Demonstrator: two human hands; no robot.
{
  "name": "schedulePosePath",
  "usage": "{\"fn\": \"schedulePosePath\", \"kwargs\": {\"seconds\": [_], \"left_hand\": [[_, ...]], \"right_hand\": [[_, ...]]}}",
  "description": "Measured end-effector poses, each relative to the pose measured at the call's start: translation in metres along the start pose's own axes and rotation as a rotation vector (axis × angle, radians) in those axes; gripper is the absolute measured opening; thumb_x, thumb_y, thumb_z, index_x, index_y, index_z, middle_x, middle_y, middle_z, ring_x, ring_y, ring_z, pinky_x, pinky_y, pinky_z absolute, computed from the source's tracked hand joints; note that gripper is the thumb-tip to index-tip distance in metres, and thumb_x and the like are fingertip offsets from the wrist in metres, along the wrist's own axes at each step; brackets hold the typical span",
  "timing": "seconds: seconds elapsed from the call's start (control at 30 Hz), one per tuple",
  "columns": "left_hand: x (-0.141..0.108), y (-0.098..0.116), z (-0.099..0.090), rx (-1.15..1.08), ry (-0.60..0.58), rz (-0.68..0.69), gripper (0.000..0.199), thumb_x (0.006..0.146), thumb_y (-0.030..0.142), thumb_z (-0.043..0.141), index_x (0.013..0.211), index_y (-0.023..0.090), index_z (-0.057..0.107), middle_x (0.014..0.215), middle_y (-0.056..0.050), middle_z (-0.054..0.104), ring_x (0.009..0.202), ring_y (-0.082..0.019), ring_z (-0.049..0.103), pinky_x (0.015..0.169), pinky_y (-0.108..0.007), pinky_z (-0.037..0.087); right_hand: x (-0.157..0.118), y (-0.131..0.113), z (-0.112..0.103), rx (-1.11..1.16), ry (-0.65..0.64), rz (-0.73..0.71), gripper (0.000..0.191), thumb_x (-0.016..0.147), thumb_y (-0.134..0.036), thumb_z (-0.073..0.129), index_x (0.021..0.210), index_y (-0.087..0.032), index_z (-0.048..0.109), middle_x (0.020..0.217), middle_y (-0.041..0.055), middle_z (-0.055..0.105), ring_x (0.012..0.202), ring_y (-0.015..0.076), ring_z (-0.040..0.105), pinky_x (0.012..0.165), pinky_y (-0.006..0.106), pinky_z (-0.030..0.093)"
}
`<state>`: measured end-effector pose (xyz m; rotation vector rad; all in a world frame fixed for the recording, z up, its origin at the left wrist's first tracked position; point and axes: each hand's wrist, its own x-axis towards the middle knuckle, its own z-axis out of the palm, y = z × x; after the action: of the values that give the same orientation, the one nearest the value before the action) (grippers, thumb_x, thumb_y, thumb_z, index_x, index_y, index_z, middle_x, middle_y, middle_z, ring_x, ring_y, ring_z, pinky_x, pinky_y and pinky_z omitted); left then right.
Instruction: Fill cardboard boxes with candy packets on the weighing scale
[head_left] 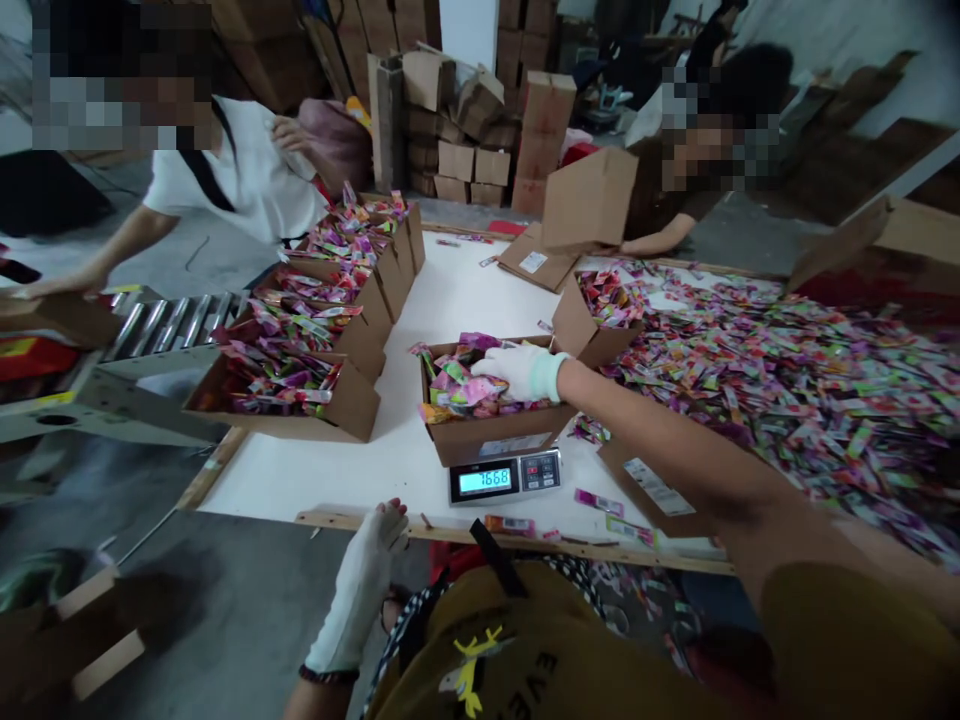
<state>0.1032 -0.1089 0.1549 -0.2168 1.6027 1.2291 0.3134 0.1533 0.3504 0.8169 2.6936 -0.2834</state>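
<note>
An open cardboard box (495,432) full of colourful candy packets sits on a digital scale (504,477) whose display reads 7668. My right hand (519,370), in a white glove, rests on the packets (457,385) inside that box, fingers curled over some of them. My left hand (365,575), also gloved, hangs below the table's wooden front edge (420,528), fingers loosely together, holding nothing I can see. A few loose packets (600,502) lie near the scale.
A large heap of candy packets (810,390) covers the table's right side. A row of filled boxes (300,385) lines the left. Two other people work at the far side, near a roller conveyor (161,325) and stacked cartons (480,130).
</note>
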Motion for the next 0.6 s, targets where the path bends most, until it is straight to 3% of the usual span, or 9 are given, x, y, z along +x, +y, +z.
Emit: {"fn": "schedulePosePath", "kwargs": {"seconds": [0.13,0.23,0.4,0.6], "left_hand": [[0.008,-0.007,-0.009,-0.009,-0.002,-0.006,0.025,0.101,0.034,0.050,0.101,0.020,0.070,0.119,-0.015,0.075,0.129,-0.028,0.067,0.118,-0.046,0.043],[0.012,-0.011,-0.009,-0.007,-0.002,-0.008,0.024,0.100,0.035,0.051,0.099,0.020,0.069,0.119,-0.016,0.074,0.131,-0.031,0.066,0.118,-0.049,0.044],[0.016,-0.017,0.000,0.016,-0.045,-0.015,0.027,0.101,0.037,0.050,0.103,0.020,0.070,0.123,-0.017,0.074,0.135,-0.031,0.063,0.121,-0.048,0.041],[0.021,-0.023,0.006,0.033,-0.078,0.002,0.025,0.100,0.037,0.051,0.105,0.021,0.070,0.128,-0.017,0.073,0.135,-0.031,0.064,0.119,-0.048,0.043]], "right_hand": [[-0.002,0.013,0.001,0.147,0.219,0.013,0.032,0.083,-0.018,0.076,0.114,-0.011,0.077,0.125,0.0162,0.076,0.114,0.0291,0.071,0.102,0.033,0.053],[-0.010,0.028,-0.001,0.313,0.344,0.016,0.040,0.078,-0.022,0.079,0.117,-0.013,0.077,0.118,0.0112,0.079,0.111,0.0288,0.072,0.102,0.033,0.053],[-0.021,0.042,0.001,0.526,0.399,-0.023,0.061,0.071,-0.031,0.082,0.129,-0.015,0.072,0.125,0.0098,0.076,0.113,0.0282,0.069,0.104,0.036,0.051],[-0.028,0.045,-0.005,0.539,0.438,0.047,0.029,0.078,-0.037,0.072,0.093,-0.013,0.068,0.085,0.0020,0.066,0.081,0.0186,0.056,0.083,0.032,0.046]]}}
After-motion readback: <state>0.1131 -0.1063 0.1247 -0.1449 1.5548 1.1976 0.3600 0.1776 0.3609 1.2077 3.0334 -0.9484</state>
